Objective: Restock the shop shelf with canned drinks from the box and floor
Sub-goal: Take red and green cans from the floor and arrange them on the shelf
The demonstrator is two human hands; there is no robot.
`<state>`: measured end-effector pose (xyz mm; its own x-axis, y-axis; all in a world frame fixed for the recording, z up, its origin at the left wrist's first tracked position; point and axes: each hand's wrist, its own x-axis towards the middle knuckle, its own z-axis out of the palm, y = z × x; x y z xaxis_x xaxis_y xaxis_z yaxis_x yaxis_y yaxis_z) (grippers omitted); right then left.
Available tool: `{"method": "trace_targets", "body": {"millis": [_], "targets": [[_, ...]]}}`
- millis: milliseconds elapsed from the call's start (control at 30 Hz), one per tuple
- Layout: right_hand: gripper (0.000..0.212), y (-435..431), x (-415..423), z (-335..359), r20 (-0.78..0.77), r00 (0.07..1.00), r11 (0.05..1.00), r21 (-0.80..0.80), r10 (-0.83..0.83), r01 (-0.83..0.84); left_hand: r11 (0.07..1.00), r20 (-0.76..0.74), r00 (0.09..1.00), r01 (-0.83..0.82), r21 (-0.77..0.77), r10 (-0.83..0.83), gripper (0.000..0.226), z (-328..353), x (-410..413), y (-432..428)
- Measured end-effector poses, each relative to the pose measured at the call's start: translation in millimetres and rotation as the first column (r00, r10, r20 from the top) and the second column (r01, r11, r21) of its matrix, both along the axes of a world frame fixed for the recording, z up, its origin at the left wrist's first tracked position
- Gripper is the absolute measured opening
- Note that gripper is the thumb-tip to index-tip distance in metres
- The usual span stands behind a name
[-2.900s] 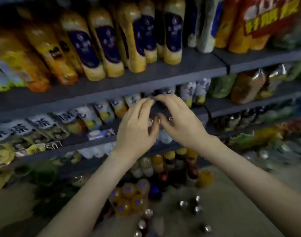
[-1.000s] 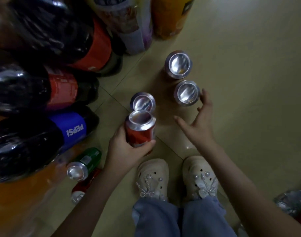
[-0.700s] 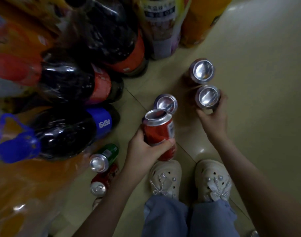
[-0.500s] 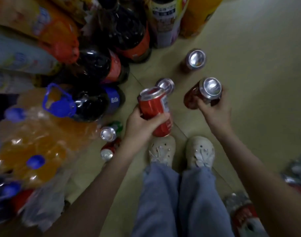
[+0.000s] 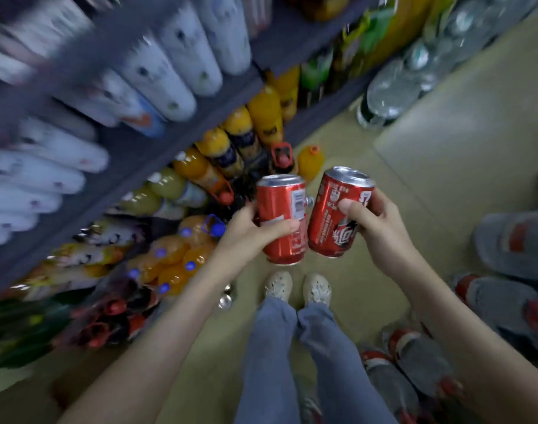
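Faced a grey shelf (image 5: pixel 139 160) of blurred bottles (image 5: pixel 182 87) over a beige floor (image 5: pixel 430 166). Held left hand (image 5: pixel 246 237) curled round the left can (image 5: pixel 281 218) and right hand (image 5: pixel 381 228) round the right can (image 5: pixel 335 215), both red, side by side in the air above the shoes (image 5: pixel 278 284).

- A pale beige tiled floor (image 5: pixel 463 123) is filling the right and lower view, giving back a dull sheen under dim, even light.
- A dark grey metal shelf unit (image 5: pixel 133 154) is running diagonally across the upper left, its boards blurred.
- Blurred white plastic bottles (image 5: pixel 176 78) are lining the upper boards.
- Orange plastic drink bottles (image 5: pixel 263 114) are crowding the lowest level, near the floor.
- A clear shrink-wrapped pack of water bottles (image 5: pixel 393 93) is sitting on the floor by the unit's far end.
- Grey shrink-wrapped packs with red labels (image 5: pixel 506 243) are lying at the right edge.
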<state>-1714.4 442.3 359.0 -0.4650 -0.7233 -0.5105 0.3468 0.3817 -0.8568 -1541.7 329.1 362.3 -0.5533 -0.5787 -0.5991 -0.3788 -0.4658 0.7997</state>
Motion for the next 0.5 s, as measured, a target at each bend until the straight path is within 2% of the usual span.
{"method": "trace_targets", "body": {"millis": [67,167,233,433,500], "targets": [[0.058,-14,4,60,-0.003,0.999,0.997,-0.071,0.038,-0.038,0.999,-0.036,0.999,-0.001,-0.053,-0.001,0.053,64,4,-4],[0.042,-37,11,144,-0.029,0.995,0.981,-0.169,0.096,-0.1,0.986,-0.103,0.994,-0.049,-0.159,0.033,0.045,150,15,-7],[0.038,-49,16,195,-0.07,0.985,0.957,-0.233,0.161,-0.173,0.968,-0.14,0.986,-0.116,-0.224,0.086,0.053,201,24,-9],[0.05,-76,40,328,-0.282,0.903,0.825,-0.382,0.324,-0.415,0.846,-0.279,0.926,-0.352,-0.4,0.254,0.054,321,59,-19],[0.052,-86,53,363,-0.344,0.868,0.768,-0.421,0.357,-0.483,0.803,-0.317,0.906,-0.403,-0.439,0.281,0.048,354,76,-23]]}}
